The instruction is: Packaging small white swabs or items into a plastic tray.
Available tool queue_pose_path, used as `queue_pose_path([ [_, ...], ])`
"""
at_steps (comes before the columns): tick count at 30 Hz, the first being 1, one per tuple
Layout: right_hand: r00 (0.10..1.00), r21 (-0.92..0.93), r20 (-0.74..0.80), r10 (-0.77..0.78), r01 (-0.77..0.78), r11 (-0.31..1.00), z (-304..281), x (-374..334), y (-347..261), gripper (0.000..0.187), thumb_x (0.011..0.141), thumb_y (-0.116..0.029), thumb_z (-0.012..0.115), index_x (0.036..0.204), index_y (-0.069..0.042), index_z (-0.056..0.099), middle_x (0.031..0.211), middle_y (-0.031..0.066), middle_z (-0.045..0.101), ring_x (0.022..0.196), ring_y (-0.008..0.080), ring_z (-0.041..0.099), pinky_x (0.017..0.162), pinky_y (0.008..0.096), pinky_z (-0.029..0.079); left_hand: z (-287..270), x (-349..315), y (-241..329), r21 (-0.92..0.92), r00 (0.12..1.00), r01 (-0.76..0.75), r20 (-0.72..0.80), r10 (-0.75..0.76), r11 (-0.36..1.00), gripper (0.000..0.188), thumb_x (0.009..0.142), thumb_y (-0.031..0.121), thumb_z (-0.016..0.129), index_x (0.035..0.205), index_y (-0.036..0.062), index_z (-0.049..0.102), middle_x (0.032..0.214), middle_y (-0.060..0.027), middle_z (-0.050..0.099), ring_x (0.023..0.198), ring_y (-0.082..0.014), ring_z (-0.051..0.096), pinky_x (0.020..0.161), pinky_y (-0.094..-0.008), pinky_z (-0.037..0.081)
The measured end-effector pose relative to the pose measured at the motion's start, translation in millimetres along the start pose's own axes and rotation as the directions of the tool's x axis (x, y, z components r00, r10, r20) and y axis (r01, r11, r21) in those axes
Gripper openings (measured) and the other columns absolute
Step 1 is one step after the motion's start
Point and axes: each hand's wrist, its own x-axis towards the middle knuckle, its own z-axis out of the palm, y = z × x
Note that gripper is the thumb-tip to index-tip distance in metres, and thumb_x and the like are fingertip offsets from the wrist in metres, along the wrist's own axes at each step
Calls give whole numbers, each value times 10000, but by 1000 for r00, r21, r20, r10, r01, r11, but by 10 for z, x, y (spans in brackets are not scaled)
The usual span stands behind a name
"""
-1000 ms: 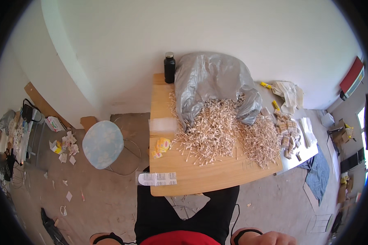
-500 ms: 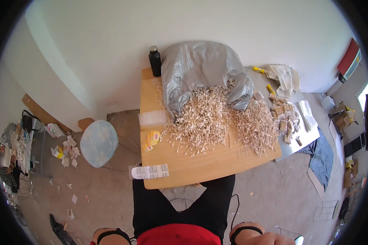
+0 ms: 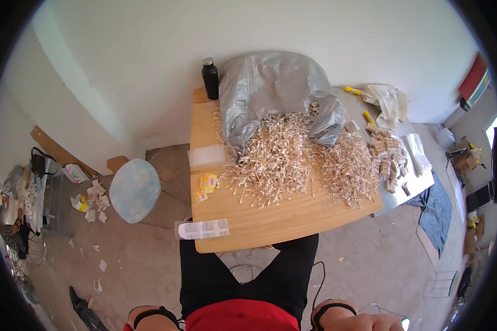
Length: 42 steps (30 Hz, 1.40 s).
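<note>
At the lower edge, to the right of my red shirt, part of my right hand [image 3: 376, 321] shows as a row of knuckles beyond a black wrist strap. Its fingertips are cut off by the frame, so its grip cannot be told. On the left, only my left forearm with a black strap shows; the hand itself is out of the picture. Both stay well short of the wooden table [image 3: 248, 229]. Loose cotton swabs [image 3: 276, 160] spill in a big heap from a grey plastic bag [image 3: 265, 83], with a second heap [image 3: 349, 171] to its right.
A black bottle [image 3: 210, 80] stands at the table's back left. Yellow packets [image 3: 206, 185] and a label sheet [image 3: 204, 229] lie along its left side. Swab bundles [image 3: 389, 157] cover a metal side table. A pale blue stool [image 3: 135, 191] stands left; paper scraps litter the floor.
The view has shifted slightly, so the table sits a touch higher in it. My right hand and left forearm stay almost where they were, at the lower edge.
</note>
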Motion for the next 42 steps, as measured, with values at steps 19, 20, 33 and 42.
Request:
queue_pose_path([
  [19, 986, -339, -136, -92, 41, 940, -142, -213, 102, 196, 972, -242, 617, 1041, -75, 693, 889, 96, 658, 673, 181, 634, 743, 312, 521, -42, -131, -188, -110, 949, -4, -315, -31, 994, 124, 857, 54, 704, 770, 111, 639, 844, -19, 530, 623, -200, 583, 637, -310, 411],
  [20, 990, -720, -37, 135, -120, 684, -317, -285, 144, 85, 936, -137, 594, 902, -80, 647, 811, 90, 655, 624, 184, 615, 682, 314, 499, -183, -364, -250, 168, 965, 126, -249, -82, 978, 115, 889, 71, 658, 779, 93, 632, 807, -23, 549, 615, -189, 578, 615, -305, 418],
  [33, 621, -782, -589, 516, -599, -172, -2403, -2915, 1711, 100, 835, -119, 726, 909, -60, 693, 837, 128, 662, 720, 297, 671, 626, 384, 529, -615, -1947, -2870, 641, 684, 698, -462, -565, 321, 132, 898, 115, 659, 1006, 40, 664, 913, -115, 658, 790, -294, 656, 684, -384, 522],
  [42, 534, -702, -710, 458, -584, -407, -2238, -2932, 1927, 193, 798, -244, 770, 803, -62, 705, 744, 101, 649, 673, 264, 656, 610, 387, 512, -694, -2273, -3655, 860, 730, 507, -389, -563, 64, 216, 870, 154, 661, 1056, 69, 593, 991, -127, 592, 875, -345, 632, 719, -449, 513],
])
